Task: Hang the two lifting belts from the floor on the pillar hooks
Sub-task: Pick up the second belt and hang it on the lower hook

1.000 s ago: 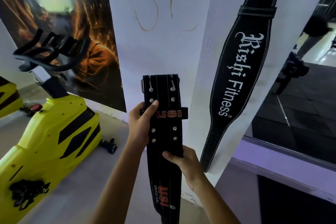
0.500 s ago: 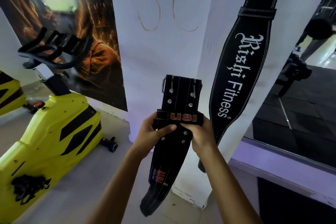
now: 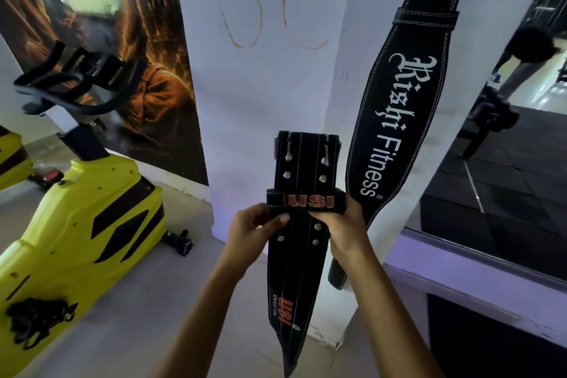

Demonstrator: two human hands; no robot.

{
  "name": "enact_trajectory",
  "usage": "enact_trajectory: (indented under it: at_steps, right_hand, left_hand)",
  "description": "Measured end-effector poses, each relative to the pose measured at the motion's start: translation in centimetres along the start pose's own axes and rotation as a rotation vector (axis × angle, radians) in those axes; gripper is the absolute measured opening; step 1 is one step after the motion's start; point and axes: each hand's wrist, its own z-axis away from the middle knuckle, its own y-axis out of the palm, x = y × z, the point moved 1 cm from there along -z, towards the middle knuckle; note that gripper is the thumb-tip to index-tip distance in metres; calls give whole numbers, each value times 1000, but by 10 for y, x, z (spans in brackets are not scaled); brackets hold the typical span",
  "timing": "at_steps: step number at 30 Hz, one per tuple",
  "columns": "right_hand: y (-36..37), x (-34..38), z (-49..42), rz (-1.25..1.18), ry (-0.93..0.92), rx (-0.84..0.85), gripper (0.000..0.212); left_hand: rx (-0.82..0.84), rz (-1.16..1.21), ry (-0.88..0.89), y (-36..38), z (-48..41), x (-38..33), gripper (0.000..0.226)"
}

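Both hands, left hand and right hand, pinch the black stitched leather lifting belt upright, axis twelve-to-six; any hook lies toward twelve o'clock, unseen on the white pillar.

Matt black leather on the USI belt, white stitching running down it, and bright metal rivets and a shiny metal buckle up at its 12 o'clock end. At 2 o'clock, the Rishi Fitness belt shows smoother leather with a slight sheen and white print. The pillar looks matt white, painted, faintly scuffed. Over at 9 o'clock, the exercise bike gleams in glossy yellow plastic with black matt handlebars.
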Motion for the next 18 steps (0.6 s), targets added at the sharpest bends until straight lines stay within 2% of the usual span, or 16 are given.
enact_trajectory:
  at_steps: [2, 6, 8, 10, 11, 13, 16, 18]
  right_hand:
    - [0, 2, 4, 17, -10, 19, 21]
    - [-9, 2, 5, 146, -24, 67, 32]
    - [-21, 0, 4, 108, 37, 272, 49]
    - [-31, 6, 8, -103, 88, 533, 66]
    - [-33, 11, 10, -192, 91, 575, 68]
    - [-31, 23, 8, -235, 79, 481, 62]
    - [-22, 30, -1, -34, 45, 139, 36]
    - [-21, 25, -3, 19, 1, 20, 28]
  left_hand:
    - [18, 11, 29, -1, -8, -11, 23]
    - [59, -3, 96, 0, -11, -18, 48]
    - [45, 18, 118, 2, -8, -16, 51]
    - [32, 45, 127, 2, -5, -12, 52]
    - [38, 42, 130, 2, -4, -10, 53]
    - [67, 3, 141, 6, -1, -9, 55]
    - [90, -47, 142, 17, 3, -7, 56]
    - [112, -77, 124, 19, 6, -5, 56]
